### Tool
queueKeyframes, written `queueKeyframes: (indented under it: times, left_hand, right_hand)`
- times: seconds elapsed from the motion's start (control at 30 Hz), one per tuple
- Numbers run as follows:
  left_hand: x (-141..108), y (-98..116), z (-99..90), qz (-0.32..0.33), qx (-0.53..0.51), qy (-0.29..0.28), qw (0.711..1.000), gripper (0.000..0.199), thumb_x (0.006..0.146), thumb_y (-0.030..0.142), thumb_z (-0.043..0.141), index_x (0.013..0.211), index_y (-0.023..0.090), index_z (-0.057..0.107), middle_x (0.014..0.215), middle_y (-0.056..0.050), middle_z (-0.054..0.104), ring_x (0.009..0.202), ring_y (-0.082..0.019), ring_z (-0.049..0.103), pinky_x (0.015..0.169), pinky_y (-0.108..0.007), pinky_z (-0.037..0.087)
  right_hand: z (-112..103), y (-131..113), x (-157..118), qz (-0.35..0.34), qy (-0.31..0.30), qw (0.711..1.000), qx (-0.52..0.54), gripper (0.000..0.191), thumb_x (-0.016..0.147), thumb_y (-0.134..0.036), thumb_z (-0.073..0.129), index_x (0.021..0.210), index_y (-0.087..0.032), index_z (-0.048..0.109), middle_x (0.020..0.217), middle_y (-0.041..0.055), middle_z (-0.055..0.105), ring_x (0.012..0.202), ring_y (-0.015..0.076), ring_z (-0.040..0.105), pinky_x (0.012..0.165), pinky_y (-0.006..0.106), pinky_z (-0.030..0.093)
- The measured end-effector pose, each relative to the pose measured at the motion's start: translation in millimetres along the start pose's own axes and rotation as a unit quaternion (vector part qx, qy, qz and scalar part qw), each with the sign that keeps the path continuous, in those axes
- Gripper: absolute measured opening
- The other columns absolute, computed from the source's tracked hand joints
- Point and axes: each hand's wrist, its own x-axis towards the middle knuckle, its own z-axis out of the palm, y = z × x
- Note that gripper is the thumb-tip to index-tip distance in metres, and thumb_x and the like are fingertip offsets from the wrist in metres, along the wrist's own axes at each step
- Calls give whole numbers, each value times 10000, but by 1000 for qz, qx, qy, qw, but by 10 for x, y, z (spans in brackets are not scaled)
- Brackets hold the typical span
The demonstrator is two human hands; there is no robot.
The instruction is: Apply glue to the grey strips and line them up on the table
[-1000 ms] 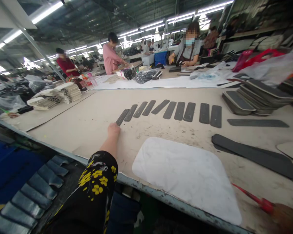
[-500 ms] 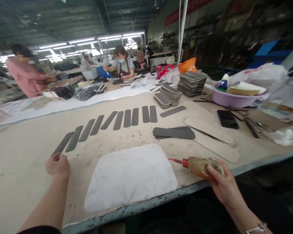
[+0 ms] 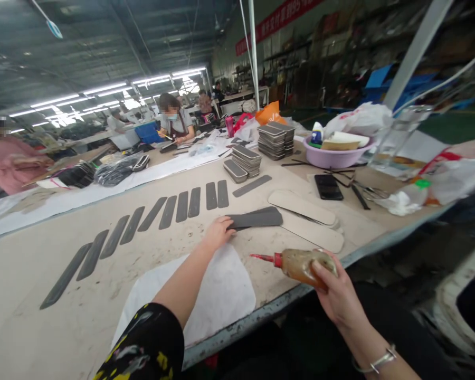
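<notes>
My left hand (image 3: 218, 232) has its fingers closed at the left end of the overlapping long dark grey strips (image 3: 257, 217); the exact grip is partly hidden. In my right hand (image 3: 334, 290) is a squeeze bottle (image 3: 298, 265) with amber-brown contents and a red nozzle, tilted sideways with its tip pointing left. A white sheet (image 3: 231, 287) lies flat near the table edge, partly under my left forearm. Several shorter dark strips (image 3: 129, 226) are laid out in a slanting row across the table, the leftmost lying nearest me.
Long beige rounded pieces (image 3: 306, 207) lie right of the dark strips. Behind stand stacks of edged pieces (image 3: 247, 161), a purple basin (image 3: 334, 157) and a black phone (image 3: 328, 187). A co-worker (image 3: 176, 121) sits across the table; another person (image 3: 13, 161) is at far left.
My left hand has moved right, from the leftmost short strip to the long dark strips. My right hand still holds the bottle. The view has turned to the right.
</notes>
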Motion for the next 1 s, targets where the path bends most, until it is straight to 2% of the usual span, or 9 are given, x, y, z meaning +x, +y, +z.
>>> queueKeyframes:
  times: [0.1,0.2,0.4,0.53,0.63,0.77,0.9,1.0]
  left_hand:
    - [219,60,105,22,9,-25,999,234,817,326,594,960,171,695,1054,-119,671,983,-230,619,919,-375,477]
    - [334,36,124,37,22,-48,998,199,820,322,591,896,181,709,972,-102,694,922,-220,636,883,-360,485]
    - [436,11,16,64,48,-80,994,162,834,309,574,805,221,707,857,-35,702,873,-164,631,817,-263,481]
    - [399,118,-135,38,97,-48,993,267,896,291,456,801,175,678,829,-78,667,789,-175,614,754,-290,474]
    - [196,283,-317,31,136,-21,990,324,923,302,380,828,157,654,856,-103,644,799,-191,597,747,-319,462]
    - [-383,629,-488,73,191,-7,979,295,913,289,393,769,180,627,774,-89,624,723,-197,582,681,-346,464]
    - [-1022,1035,-426,84,168,-14,982,238,886,280,453,722,201,607,697,-77,605,636,-178,571,590,-335,475]
    - [-1353,1221,-350,51,106,1,993,172,863,342,515,813,216,620,781,-76,637,675,-173,590,616,-328,513]
  right_hand:
    - [-25,-75,-9,2,1,1000,9,386,628,-305,790,955,-250,590,826,-16,603,713,125,572,620,212,509]
    - [-73,-127,-4,2,4,1000,13,394,635,-305,784,971,-251,585,841,-9,602,727,134,573,623,221,511]
    - [-142,-168,17,15,-13,999,41,391,662,-290,771,999,-269,574,850,-26,600,759,114,566,651,184,495]
    - [-135,-207,21,5,-10,999,50,371,660,-283,773,976,-262,579,856,-28,596,752,107,560,651,175,490]
    - [-136,-243,25,-2,6,998,59,365,651,-285,778,958,-261,581,852,-32,592,734,104,558,630,173,488]
    - [-142,-261,20,0,7,998,62,379,632,-289,787,953,-267,586,855,-33,592,728,109,563,627,186,491]
    - [-118,-192,-4,-9,-15,1000,21,391,640,-305,784,973,-268,582,863,-27,592,766,116,555,656,194,484]
    - [-97,-80,-19,-23,-29,999,-31,408,650,-335,776,992,-270,563,896,-26,587,797,127,546,691,221,478]
